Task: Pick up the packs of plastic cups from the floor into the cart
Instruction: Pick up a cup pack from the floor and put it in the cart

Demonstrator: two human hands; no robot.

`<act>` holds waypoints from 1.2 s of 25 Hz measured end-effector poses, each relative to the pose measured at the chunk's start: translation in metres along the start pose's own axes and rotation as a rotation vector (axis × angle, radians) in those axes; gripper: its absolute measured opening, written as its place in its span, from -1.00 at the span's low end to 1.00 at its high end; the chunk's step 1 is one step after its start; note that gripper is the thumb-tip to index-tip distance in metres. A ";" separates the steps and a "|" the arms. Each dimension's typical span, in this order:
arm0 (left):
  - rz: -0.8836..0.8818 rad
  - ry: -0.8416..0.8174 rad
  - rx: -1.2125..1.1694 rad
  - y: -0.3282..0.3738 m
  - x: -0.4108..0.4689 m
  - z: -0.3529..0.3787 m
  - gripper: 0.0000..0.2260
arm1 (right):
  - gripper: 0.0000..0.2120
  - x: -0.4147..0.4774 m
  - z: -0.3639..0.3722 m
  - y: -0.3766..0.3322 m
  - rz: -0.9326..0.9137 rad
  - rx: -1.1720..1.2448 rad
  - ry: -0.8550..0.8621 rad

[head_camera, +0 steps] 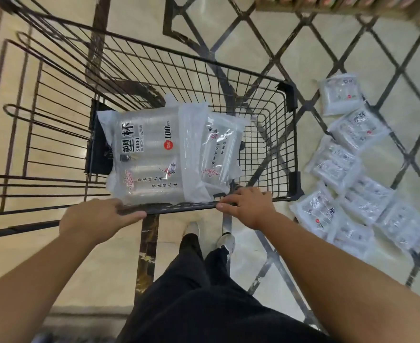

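Black trousers (191, 293) and two light shoes (193, 229) are showing at the bottom of the view, with both bare forearms reaching forward above them toward the cart (288, 144). The left hand (92, 216) is gripping the cart's handle rail (179, 207) toward its left end, fingers lying over the top and the thumb pointing along beneath it. The right hand (248, 206) is holding the same rail toward its right end, its fingers curling down over the bar. Neither hand is touching a pack.

Inside the cart, just beyond the rail and between the two hands, a large pack of plastic cups (144, 154) is lying flat with its black and red print facing up. A second pack (216, 149) is leaning partly over its right edge, its near end lying just ahead of the right hand's fingers. A black item (100, 149) is sitting against the large pack's left side; what it is cannot be told.

Outside the cart, to its right, a cluster of packs (347, 169) is lying on the tiled floor (303, 58), several of them overlapping, the closest one just off the cart's near right corner and beside the right forearm. Beyond the cart's far right side, a shelf edge (340, 3) is showing, blurred.
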State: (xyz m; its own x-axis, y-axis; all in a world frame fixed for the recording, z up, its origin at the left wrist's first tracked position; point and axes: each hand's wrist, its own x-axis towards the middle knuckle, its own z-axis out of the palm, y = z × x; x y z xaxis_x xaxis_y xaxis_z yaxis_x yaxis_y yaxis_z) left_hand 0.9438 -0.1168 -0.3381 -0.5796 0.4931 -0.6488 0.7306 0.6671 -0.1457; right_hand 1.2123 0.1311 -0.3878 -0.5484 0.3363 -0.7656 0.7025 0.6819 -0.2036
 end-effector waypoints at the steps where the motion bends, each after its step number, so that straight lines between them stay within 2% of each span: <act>1: 0.018 -0.023 0.006 0.005 -0.004 0.000 -0.04 | -0.27 -0.006 0.004 0.004 0.005 -0.004 -0.018; 4: 0.080 -0.023 -0.001 0.023 -0.011 0.001 -0.02 | -0.40 -0.027 0.012 0.020 0.027 0.008 -0.060; 6: 0.113 -0.001 -0.001 0.037 -0.016 0.001 -0.03 | -0.42 -0.040 0.020 0.032 0.044 0.012 -0.069; 8: 0.146 0.017 0.007 0.055 -0.021 -0.003 -0.07 | -0.33 -0.048 0.026 0.048 0.084 0.020 -0.084; 11: 0.197 0.016 -0.011 0.082 -0.025 -0.011 -0.17 | -0.05 -0.056 0.029 0.075 0.116 0.035 -0.071; 15: 0.237 0.033 -0.023 0.130 -0.030 -0.021 -0.27 | -0.03 -0.069 0.023 0.118 0.164 0.057 -0.026; 18: 0.277 0.016 0.035 0.160 -0.025 -0.029 -0.36 | 0.19 -0.073 0.020 0.151 0.165 0.068 0.001; 20: 0.349 -0.016 0.147 0.182 -0.020 -0.033 -0.43 | 0.23 -0.073 0.013 0.174 0.149 0.076 0.004; 22: 0.299 -0.006 0.107 0.214 -0.017 -0.042 -0.35 | 0.16 -0.074 0.002 0.205 0.133 0.093 0.015; 27: 0.239 0.076 0.021 0.294 -0.007 -0.060 -0.10 | -0.30 -0.073 -0.029 0.285 0.137 0.137 -0.020; 30: 0.232 0.078 0.011 0.337 -0.001 -0.071 -0.11 | -0.35 -0.072 -0.045 0.332 0.139 0.129 -0.012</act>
State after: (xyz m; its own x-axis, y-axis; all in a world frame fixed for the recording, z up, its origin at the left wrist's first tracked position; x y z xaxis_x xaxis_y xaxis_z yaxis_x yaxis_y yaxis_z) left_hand 1.1651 0.1469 -0.3337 -0.4214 0.6745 -0.6062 0.8513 0.5246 -0.0081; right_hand 1.4645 0.3624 -0.3733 -0.4374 0.4129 -0.7988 0.8237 0.5403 -0.1718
